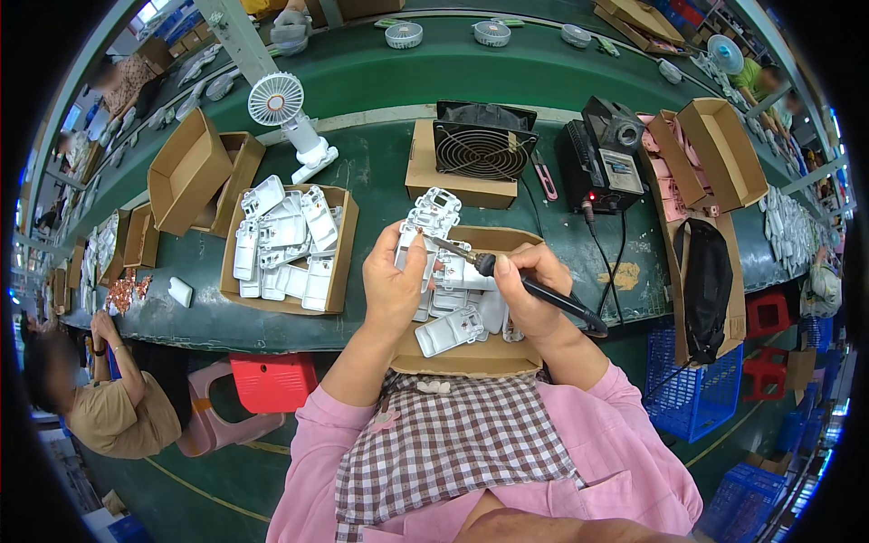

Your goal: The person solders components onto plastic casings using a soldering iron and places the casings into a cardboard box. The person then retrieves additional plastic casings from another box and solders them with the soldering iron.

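My left hand (pixel 395 279) is closed on a white plastic housing (pixel 434 212), holding it tilted up over a cardboard box. In my right hand (pixel 541 288) is a soldering iron (pixel 549 294) with a black handle. Its metal tip reaches left to the housing, close to my left thumb; whether it touches cannot be made out. Below both hands, the open cardboard box (pixel 471 364) contains several more white housings (pixel 450 331). Another cardboard box (pixel 339 271) to the left is piled with similar white parts (pixel 282 222).
Beyond my hands stand a black fan (pixel 484 140), a black soldering station (pixel 599 163) with cables, and pink tweezers (pixel 545 176). A white handheld fan (pixel 288 118) stands at the back left. Boxes with pink parts (pixel 672 195) and a black bag (pixel 704 290) lie right. A co-worker (pixel 122 398) sits left.
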A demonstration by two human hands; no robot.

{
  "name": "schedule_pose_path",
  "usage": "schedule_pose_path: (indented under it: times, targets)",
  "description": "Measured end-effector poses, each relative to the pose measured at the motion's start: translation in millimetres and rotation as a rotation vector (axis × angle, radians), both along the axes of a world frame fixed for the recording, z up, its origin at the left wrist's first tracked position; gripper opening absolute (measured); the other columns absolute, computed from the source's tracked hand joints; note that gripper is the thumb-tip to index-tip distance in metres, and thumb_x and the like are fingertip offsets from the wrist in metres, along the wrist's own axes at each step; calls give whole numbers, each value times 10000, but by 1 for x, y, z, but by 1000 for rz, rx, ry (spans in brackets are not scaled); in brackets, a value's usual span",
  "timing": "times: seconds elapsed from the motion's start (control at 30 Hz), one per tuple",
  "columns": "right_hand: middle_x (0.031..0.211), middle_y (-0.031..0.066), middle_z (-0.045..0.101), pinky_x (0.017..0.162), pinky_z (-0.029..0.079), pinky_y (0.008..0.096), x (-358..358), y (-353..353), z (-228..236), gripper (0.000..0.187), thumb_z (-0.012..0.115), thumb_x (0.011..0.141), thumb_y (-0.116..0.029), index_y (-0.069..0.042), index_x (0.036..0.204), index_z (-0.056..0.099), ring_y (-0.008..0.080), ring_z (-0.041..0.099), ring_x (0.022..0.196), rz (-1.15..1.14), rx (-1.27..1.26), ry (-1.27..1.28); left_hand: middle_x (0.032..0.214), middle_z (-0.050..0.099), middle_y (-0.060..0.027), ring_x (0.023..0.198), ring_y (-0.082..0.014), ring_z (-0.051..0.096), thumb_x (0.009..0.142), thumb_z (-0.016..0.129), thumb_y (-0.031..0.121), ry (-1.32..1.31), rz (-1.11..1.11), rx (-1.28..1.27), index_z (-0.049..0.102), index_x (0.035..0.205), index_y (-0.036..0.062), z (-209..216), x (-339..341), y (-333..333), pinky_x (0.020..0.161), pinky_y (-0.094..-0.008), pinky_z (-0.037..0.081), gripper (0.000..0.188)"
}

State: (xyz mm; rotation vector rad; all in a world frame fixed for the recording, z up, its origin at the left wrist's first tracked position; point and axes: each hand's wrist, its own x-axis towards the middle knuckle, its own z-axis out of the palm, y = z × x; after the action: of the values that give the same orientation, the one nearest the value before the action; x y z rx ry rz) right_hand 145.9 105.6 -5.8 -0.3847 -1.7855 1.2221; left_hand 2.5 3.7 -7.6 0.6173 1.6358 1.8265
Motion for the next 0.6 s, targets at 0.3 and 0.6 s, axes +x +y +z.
schedule_pose_path:
  times: [0.3,0.6]
  targets:
    - [673,40,579,488,380,218,1,0,-2,156,664,846,-66,-22,786,527,65,484,552,2,-114,43,789,645,-54,604,-81,599,938,499,103,38,-20,-46,556,1077,-4,-1,1,0,464,-208,454,184]
    - [669,46,583,492,384,219,-6,2,-4,161,676,838,-74,-27,780,533,67,492,553,0,-106,48,784,639,-52,601,-78,596,939,504,106,68,-39,-61,549,1088,-6,-1,-5,0,461,-207,451,191]
